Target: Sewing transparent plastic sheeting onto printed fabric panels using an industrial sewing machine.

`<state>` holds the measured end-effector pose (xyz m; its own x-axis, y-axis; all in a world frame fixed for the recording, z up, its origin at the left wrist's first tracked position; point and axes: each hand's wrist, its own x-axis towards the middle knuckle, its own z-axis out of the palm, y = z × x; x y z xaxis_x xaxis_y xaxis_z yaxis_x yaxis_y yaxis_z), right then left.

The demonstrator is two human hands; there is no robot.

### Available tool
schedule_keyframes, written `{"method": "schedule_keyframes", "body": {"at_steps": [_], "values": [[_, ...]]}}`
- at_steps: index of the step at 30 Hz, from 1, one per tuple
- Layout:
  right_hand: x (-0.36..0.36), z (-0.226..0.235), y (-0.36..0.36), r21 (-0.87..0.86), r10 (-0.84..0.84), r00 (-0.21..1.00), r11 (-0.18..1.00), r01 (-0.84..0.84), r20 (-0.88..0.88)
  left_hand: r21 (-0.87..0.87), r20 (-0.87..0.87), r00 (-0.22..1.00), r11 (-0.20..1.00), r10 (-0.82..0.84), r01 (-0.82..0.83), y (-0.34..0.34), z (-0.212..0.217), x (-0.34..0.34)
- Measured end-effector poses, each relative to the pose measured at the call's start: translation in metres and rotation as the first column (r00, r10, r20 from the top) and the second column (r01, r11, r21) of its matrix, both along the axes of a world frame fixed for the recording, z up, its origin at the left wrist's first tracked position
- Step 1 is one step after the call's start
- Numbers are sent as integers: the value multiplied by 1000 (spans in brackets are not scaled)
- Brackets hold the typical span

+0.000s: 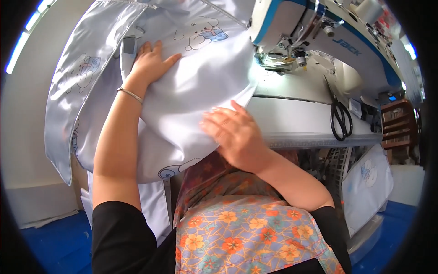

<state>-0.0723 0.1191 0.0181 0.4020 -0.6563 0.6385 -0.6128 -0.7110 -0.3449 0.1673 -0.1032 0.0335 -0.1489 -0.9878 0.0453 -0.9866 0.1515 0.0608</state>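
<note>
A large sheet of shiny white fabric [196, 86], printed with cartoon puppies, spreads across the sewing machine's table and hangs over its front edge. My left hand [153, 64] lies flat on it, fingers spread, beside a small grey patch [130, 44] at a fold. Closer to me, my right hand [235, 132] rests over the fabric's right edge with its fingers stretched out to the left; its thumb is mostly hidden. To the right of the fabric is the lit needle area of a white and blue sewing machine [328, 41]. Fabric hides part of the presser foot's surroundings.
Black-handled scissors [340, 116] lie on the table [292, 114] at right. Another printed white fabric piece [367, 178] hangs below, near a wire rack [335, 171]. A wooden chair [399, 123] stands far right. My lap is covered by a floral apron [246, 228].
</note>
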Motion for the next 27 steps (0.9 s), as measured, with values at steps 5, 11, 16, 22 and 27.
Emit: {"method": "schedule_keyframes", "body": {"at_steps": [5,11,16,22,27], "values": [[23,-6,-1,-48,75,989,996,-70,126,37,-77,982,985,171,-168,-4,2,25],[-28,1,9,398,188,927,862,-314,324,-150,-40,989,980,-141,133,-1,22,-8],[-46,15,15,513,210,917,776,-367,338,-169,-155,626,644,-765,746,32,30,-153],[-46,13,11,661,85,873,619,-424,481,-100,-195,923,943,-331,316,-5,-19,-106],[-28,14,-4,734,-76,796,448,-511,601,-16,-106,991,997,80,-82,-49,-25,-12]]}}
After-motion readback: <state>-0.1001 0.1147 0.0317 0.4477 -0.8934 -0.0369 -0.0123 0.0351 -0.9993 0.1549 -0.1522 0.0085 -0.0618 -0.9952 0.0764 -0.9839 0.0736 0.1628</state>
